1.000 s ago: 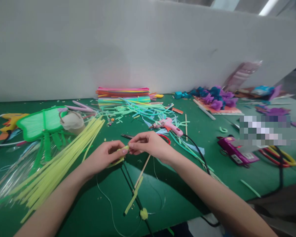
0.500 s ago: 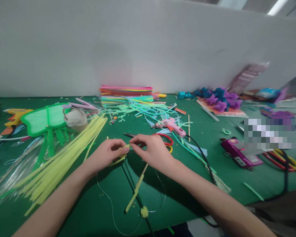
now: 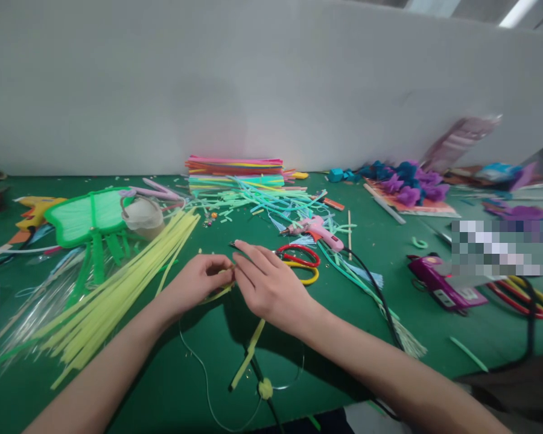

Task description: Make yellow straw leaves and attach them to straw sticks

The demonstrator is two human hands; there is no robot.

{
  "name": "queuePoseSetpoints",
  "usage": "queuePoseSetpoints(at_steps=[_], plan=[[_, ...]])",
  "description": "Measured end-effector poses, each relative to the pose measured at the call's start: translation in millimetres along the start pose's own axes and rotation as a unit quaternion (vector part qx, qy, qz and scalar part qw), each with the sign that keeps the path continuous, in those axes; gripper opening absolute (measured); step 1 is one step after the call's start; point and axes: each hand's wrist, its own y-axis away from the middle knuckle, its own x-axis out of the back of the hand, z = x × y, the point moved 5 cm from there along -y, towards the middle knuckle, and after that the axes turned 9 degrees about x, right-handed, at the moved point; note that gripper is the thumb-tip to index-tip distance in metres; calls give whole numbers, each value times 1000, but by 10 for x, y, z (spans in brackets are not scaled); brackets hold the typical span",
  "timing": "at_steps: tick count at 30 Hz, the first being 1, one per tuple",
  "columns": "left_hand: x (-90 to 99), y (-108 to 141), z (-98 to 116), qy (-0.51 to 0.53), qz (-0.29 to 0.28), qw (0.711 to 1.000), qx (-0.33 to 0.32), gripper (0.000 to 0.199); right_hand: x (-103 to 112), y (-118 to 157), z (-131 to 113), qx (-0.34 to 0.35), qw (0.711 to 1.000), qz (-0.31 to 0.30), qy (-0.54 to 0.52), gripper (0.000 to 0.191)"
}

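My left hand [image 3: 203,280] pinches a yellow pipe cleaner [image 3: 219,294], whose end curves out below the fingers. Against its fingertips lies my right hand [image 3: 271,289], fingers long and pressed together, hiding whatever is between them. Below the hands a clear thread [image 3: 203,377] loops across the table. A small yellow fuzzy ball [image 3: 265,389] sits by that thread, on a dark thin line. A short length of yellow pipe cleaner [image 3: 248,358] slants out from beneath my right hand. Scissors [image 3: 305,265] with red and yellow handles lie partly behind it.
Yellow pipe cleaners [image 3: 127,295] lie bundled at left, beside a green winged shape [image 3: 88,220] and a pale cup [image 3: 142,220]. A pink glue gun [image 3: 321,232] trails a black cord. Coloured pipe cleaners [image 3: 235,169] are stacked against the wall; a purple device [image 3: 443,283] lies right.
My right hand has turned, its fingers straightening over the left fingertips and covering the pinch point. More of the scissors' handles shows. My left hand stays almost where it was.
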Motion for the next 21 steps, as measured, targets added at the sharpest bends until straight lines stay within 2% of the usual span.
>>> queuePoseSetpoints(at_steps=[2, 4, 5, 7, 9, 10, 11, 12, 14, 17, 21], plan=[[4, 7, -5, 0, -5, 1000, 6, 29, 16, 8, 102, -62, 995, 27, -78, 24], [8, 21, 3, -9, -6, 1000, 13, 29, -2, 42, 291, -184, 962, 53, -196, 22], [10, 29, 15, -18, -5, 1000, 14, 30, -42, 70, 388, -253, 929, 54, -266, 25], [11, 46, 51, -36, 1, 999, 7, 32, -183, 126, 513, -369, 834, 15, -411, 37], [2, 59, 89, -51, 2, 999, -6, 33, -317, 155, 529, -424, 735, -41, -527, 47], [-4, 63, 104, -56, 0, 998, -12, 33, -361, 160, 517, -434, 700, -63, -563, 49], [-11, 64, 114, -59, -3, 998, -17, 33, -390, 162, 503, -438, 678, -80, -584, 49], [-17, 63, 119, -60, -6, 998, -20, 32, -407, 164, 493, -439, 668, -88, -594, 47], [-20, 58, 115, -57, -6, 998, -20, 29, -420, 171, 484, -440, 664, -88, -598, 41], [-14, 51, 90, -52, 2, 999, -11, 26, -423, 195, 490, -440, 669, -70, -595, 34], [-12, 53, 69, -47, -2, 999, -5, 26, -400, 190, 500, -412, 681, -58, -603, 33]])
